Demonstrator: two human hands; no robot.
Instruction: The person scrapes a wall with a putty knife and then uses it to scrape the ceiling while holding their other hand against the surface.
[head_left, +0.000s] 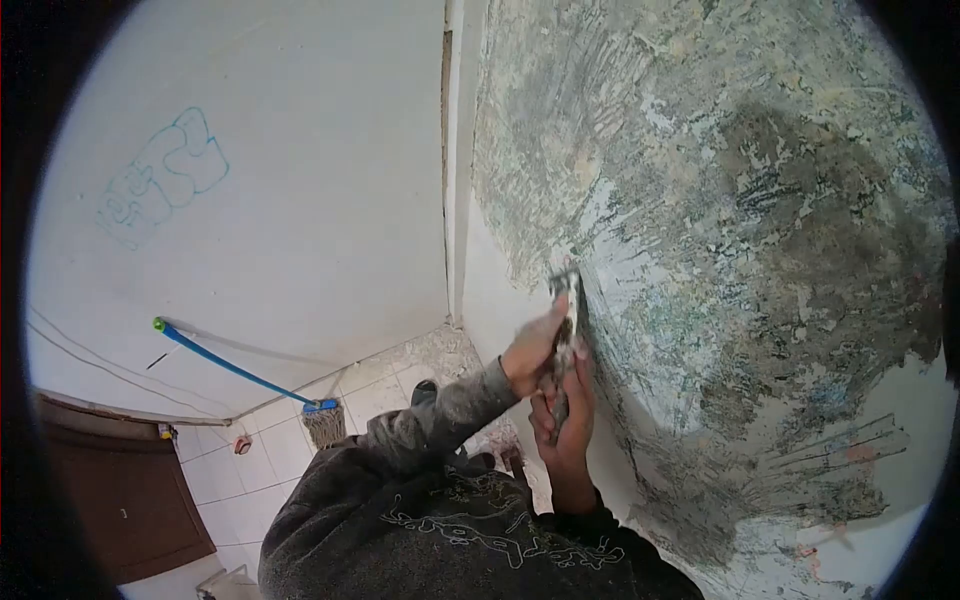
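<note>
A scraper (573, 310) with a pale, worn blade is held up against the patchy wall (680, 300), its tip at the border between scraped grey plaster and white paint. My left hand (535, 352) is closed around the tool's upper part, its thumb lying along it toward the blade. Lower down, my right hand (572, 415) wraps the handle. Fingers of both hands hide much of the scraper, and the left hand is slightly blurred.
A white wall with blue graffiti (165, 180) meets the scraped wall at a corner. A blue-handled mop (325, 422) leans there on the left. Debris (440, 355) lies on the white tile floor (270, 450). A brown door (120, 490) stands at lower left.
</note>
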